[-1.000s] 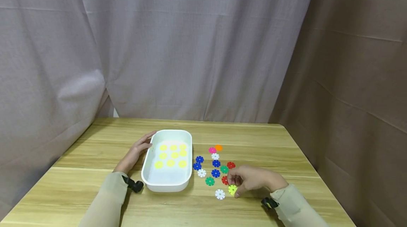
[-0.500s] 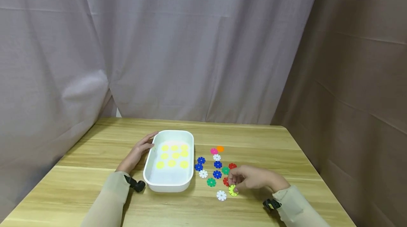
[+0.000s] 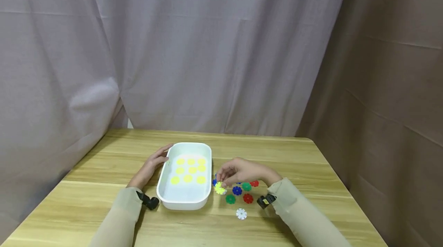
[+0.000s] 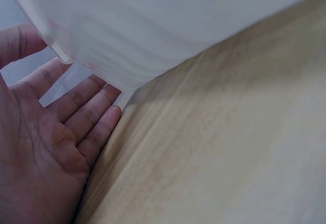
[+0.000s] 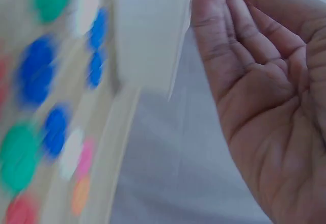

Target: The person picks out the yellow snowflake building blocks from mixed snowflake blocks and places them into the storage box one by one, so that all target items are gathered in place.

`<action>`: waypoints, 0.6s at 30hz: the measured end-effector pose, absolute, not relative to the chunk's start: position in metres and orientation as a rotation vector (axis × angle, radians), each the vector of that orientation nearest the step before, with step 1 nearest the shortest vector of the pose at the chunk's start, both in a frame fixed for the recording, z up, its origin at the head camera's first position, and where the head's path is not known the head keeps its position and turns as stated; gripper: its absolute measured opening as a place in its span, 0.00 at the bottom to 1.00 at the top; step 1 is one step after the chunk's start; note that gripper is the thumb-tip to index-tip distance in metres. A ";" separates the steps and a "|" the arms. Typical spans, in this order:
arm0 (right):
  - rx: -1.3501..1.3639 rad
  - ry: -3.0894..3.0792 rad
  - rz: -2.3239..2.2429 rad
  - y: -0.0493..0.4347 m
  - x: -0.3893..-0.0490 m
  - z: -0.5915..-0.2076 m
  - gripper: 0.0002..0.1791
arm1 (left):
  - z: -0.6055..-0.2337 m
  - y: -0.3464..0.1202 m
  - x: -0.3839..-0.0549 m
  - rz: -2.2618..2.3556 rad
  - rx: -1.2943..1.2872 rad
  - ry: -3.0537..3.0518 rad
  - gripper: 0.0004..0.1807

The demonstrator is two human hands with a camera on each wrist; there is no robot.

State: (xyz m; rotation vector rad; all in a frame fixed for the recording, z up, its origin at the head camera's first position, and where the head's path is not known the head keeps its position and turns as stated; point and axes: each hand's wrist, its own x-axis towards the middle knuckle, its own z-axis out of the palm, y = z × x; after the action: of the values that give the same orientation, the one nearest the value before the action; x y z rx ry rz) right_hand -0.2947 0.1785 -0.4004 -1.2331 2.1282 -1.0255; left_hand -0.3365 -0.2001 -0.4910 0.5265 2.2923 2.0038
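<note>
A white rectangular tray [image 3: 183, 205] stands on the table, with several yellow discs [image 3: 188, 178] laid in rows on its floor. My left hand [image 3: 149, 165] rests at the tray's left side, fingers extended against the outer wall [image 4: 117, 46]. Between the thumb and fingers of my right hand [image 3: 243, 171] is a notched yellow snowflake disc [image 3: 219, 188], pinched just right of the tray. The right wrist view shows the palm and curled fingers; the disc is hidden there. Under and around this hand lie loose discs, including a green one [image 3: 230, 199] and a red one [image 3: 248, 198].
Nearest the front lies a white disc [image 3: 241, 213]. Blue discs [image 3: 237, 190] lie right of the tray; pink [image 5: 85, 158] and orange [image 5: 80, 195] ones show blurred in the right wrist view. Grey curtains [image 3: 194, 66] hang behind the wooden table [image 3: 194, 231].
My right hand has picked up the yellow snowflake disc from the table's right side and carried it left toward the tray. The left hand stays at the tray's side.
</note>
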 end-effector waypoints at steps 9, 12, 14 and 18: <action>-1.258 2.072 -0.946 0.083 -0.323 -0.394 0.08 | -0.489 -0.199 -0.338 1.983 0.518 2.330 0.31; -1.242 2.066 -0.862 0.063 -0.329 -0.401 0.10 | -0.490 -0.200 -0.339 1.976 0.523 2.337 0.31; -1.230 2.064 -0.817 0.054 -0.334 -0.407 0.11 | -0.490 -0.201 -0.338 1.971 0.526 2.338 0.31; -1.212 2.052 -0.789 0.040 -0.340 -0.420 0.10 | -0.491 -0.201 -0.336 1.972 0.531 2.332 0.31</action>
State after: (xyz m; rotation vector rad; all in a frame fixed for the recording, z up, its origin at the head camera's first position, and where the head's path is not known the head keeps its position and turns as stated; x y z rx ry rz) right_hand -0.3401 0.0403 -0.4198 -1.2123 2.0520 -0.7892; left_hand -0.3364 -0.2009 -0.4906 0.5315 2.3317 1.9725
